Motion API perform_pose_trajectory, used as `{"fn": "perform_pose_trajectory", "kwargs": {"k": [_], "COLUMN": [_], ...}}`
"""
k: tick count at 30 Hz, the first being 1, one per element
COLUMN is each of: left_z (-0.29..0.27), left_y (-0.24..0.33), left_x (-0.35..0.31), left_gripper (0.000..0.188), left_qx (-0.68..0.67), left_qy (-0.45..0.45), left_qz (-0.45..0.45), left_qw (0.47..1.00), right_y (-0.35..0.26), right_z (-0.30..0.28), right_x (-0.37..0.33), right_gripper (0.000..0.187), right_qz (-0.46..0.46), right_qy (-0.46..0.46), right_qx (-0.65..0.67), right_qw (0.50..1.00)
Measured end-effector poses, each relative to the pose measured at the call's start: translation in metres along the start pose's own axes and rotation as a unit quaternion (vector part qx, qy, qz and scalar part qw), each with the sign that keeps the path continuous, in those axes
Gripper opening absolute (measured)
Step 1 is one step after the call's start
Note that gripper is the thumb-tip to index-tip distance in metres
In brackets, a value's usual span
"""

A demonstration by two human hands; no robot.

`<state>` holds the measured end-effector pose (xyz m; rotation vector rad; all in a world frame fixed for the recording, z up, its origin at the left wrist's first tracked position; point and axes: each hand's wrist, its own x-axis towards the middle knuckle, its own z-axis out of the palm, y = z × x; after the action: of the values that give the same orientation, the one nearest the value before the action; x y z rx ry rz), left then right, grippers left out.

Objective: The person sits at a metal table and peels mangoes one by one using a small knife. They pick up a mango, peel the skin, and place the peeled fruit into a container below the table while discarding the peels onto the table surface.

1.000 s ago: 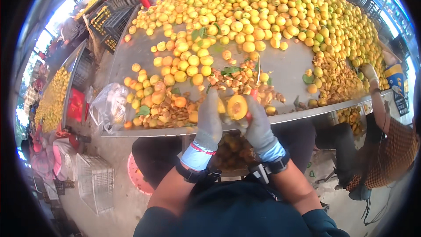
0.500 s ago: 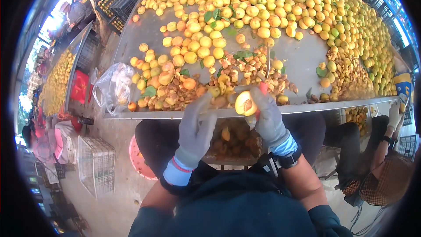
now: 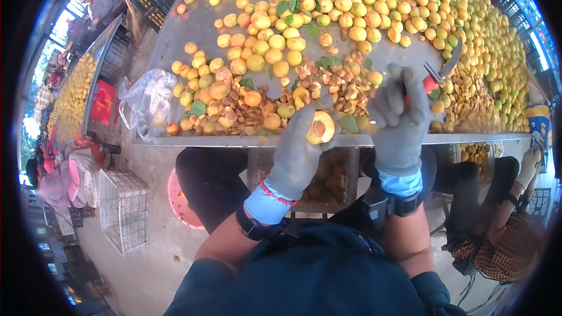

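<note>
My left hand (image 3: 294, 155), in a grey glove, holds a cut apricot half (image 3: 321, 128) just over the table's near edge. Its cut face is turned up and shows a brown middle; whether that is the stone or a hollow I cannot tell. Higher and to the right, my right hand (image 3: 400, 118), gloved too, is closed round the red handle of a curved knife (image 3: 432, 78). The blade points up and right, away from the fruit. Beyond both hands lie a heap of brownish apricot pieces (image 3: 336, 85) and several whole apricots (image 3: 273, 52).
A large pile of apricots (image 3: 474, 41) covers the metal table's (image 3: 193, 29) far and right sides. At its left corner lies a clear plastic bag (image 3: 151, 105). Under the table edge is a crate of fruit (image 3: 328, 184). A pink basin (image 3: 182, 202) and white crate (image 3: 124, 208) stand left; a co-worker's hand (image 3: 528, 164) shows right.
The apricot half has passed from my right hand to my left. My right hand has moved up and right with the knife, whose blade now tilts rightward.
</note>
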<state>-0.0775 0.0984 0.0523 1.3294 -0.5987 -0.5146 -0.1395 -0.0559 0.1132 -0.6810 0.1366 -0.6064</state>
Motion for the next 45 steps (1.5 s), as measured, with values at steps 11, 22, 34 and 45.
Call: {"fn": "perform_pose_trajectory", "kwargs": {"k": [11, 22, 34, 45], "left_z": [0.013, 0.008, 0.002, 0.016], "left_y": [0.01, -0.015, 0.023, 0.028], "left_x": [-0.006, 0.0, 0.01, 0.007], "left_gripper": [0.036, 0.032, 0.043, 0.035], "left_qx": [-0.058, 0.211, -0.042, -0.115], "left_qy": [0.104, 0.078, 0.063, 0.136], "left_qz": [-0.1, 0.096, -0.173, -0.16], "left_qw": [0.988, 0.97, 0.982, 0.971], "right_y": [0.041, 0.052, 0.021, 0.035], "right_z": [0.012, 0.04, 0.023, 0.007], "right_x": [-0.001, -0.01, -0.001, -0.003], "right_gripper": [0.044, 0.033, 0.034, 0.031], "right_qz": [-0.018, -0.033, -0.015, -0.356], "right_qy": [-0.078, -0.013, -0.057, -0.026], "right_qx": [0.005, -0.226, -0.235, -0.527], "right_qw": [0.997, 0.973, 0.97, 0.772]}}
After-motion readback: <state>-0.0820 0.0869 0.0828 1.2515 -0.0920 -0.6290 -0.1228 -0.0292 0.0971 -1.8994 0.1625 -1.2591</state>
